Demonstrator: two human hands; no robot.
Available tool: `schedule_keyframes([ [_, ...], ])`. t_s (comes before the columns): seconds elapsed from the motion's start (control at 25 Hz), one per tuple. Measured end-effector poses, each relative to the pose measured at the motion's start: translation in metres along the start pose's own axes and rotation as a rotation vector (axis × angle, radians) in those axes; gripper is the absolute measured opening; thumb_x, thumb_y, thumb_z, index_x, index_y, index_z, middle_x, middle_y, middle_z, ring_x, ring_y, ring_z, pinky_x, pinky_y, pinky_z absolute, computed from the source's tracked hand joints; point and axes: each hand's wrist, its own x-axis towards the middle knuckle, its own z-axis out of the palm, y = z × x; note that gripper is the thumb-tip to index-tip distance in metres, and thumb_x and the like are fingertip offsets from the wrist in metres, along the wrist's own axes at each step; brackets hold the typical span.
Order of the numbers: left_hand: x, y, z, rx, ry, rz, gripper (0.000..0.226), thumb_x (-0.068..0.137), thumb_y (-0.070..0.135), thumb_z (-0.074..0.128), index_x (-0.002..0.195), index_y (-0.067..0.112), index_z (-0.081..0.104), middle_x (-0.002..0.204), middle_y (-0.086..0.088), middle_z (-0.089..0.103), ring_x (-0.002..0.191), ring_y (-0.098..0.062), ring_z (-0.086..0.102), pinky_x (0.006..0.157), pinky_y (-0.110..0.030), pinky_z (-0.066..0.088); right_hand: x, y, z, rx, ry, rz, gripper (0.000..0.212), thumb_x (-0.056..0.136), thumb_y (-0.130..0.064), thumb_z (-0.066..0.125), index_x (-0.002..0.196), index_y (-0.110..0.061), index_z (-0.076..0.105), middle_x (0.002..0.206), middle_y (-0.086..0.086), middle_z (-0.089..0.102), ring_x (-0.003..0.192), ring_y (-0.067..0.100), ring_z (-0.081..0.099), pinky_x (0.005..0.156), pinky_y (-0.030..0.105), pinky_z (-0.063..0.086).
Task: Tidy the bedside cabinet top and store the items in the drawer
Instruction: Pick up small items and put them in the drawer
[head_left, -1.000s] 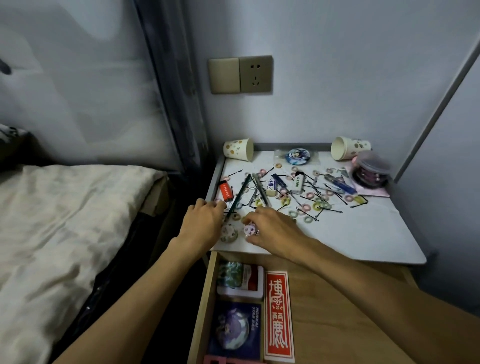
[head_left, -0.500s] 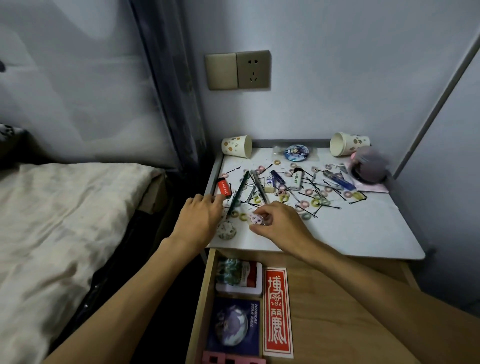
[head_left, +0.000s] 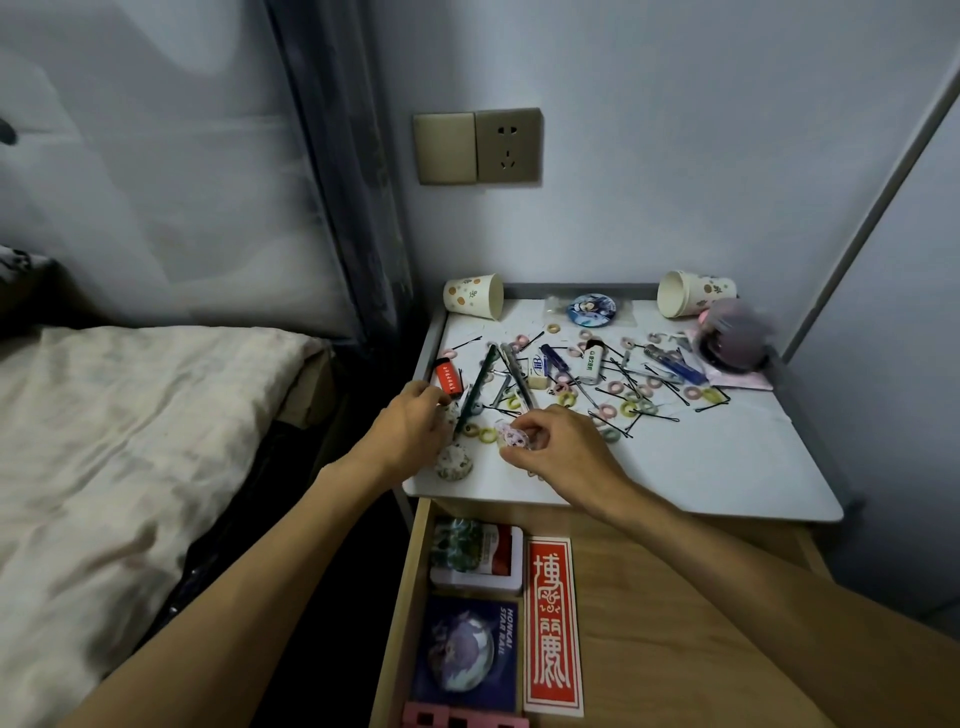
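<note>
A bed (head_left: 130, 441) covered by a crumpled cream sheet was seen at nine o'clock. A dark sheer curtain (head_left: 337, 182) was hung beside it at eleven o'clock. A beige switch-and-socket plate (head_left: 477, 146) was mounted on the pale wall (head_left: 701, 130) at twelve o'clock.

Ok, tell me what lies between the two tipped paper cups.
Head view: one round blue badge in clear wrap lies between the left cup and right cup.

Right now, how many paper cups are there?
2. The left cup lies tipped at the back left of the cabinet, the right cup at its back right. None seem hidden.
</note>
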Motion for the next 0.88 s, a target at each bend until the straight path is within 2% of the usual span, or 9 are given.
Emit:
schedule_keyframes([
  [0.12,-0.005,0.005,-0.007,-0.007,-0.009,0.063,0.037,0.097,0.021,0.056,0.131,0.007,0.053,0.133,-0.012,0.051,0.115,-0.028,0.054,0.095,-0.035,0.046,-0.002,-0.002,-0.002,0.022,0.004,0.011,0.036,0.079,-0.037,0.076,0.109,-0.019,0.068,0.079,-0.018,0.049,0.070,-0.003,0.051,0.059,0.010,0.034],
  [0.24,-0.014,0.013,-0.001,0.167,-0.090,0.154,0.037,0.095,0.020,0.055,0.131,0.012,0.052,0.123,-0.012,0.059,0.106,-0.029,0.059,0.086,-0.039,0.049,-0.006,-0.004,-0.004,0.052,-0.001,0.025,0.035,0.079,-0.036,0.077,0.108,-0.018,0.068,0.074,-0.019,0.052,0.066,-0.004,0.052,0.052,0.007,0.038],
  [0.48,-0.022,0.020,0.007,0.392,-0.025,0.189,0.043,0.094,0.032,0.054,0.137,0.030,0.048,0.123,-0.002,0.059,0.106,-0.026,0.061,0.077,-0.036,0.052,-0.015,-0.003,-0.009,0.102,-0.020,0.034,0.037,0.078,-0.032,0.079,0.110,-0.018,0.065,0.081,-0.018,0.055,0.071,-0.003,0.055,0.057,0.004,0.041],
  [0.64,-0.022,0.020,0.009,0.349,-0.068,0.168,0.044,0.091,0.034,0.061,0.133,0.029,0.050,0.121,-0.002,0.058,0.104,-0.025,0.061,0.078,-0.038,0.053,-0.018,-0.003,-0.009,0.117,-0.024,0.036,0.041,0.075,-0.024,0.081,0.112,-0.018,0.064,0.079,-0.015,0.048,0.064,-0.001,0.047,0.056,0.003,0.038],
  [0.88,-0.018,0.021,0.012,0.287,-0.038,0.211,0.034,0.090,0.027,0.062,0.123,0.020,0.054,0.110,-0.008,0.061,0.095,-0.029,0.061,0.072,-0.035,0.047,-0.016,0.000,-0.004,0.249,-0.058,0.091,0.041,0.071,-0.014,0.085,0.107,-0.019,0.066,0.084,-0.010,0.063,0.063,-0.014,0.056,0.054,0.005,0.042],
])
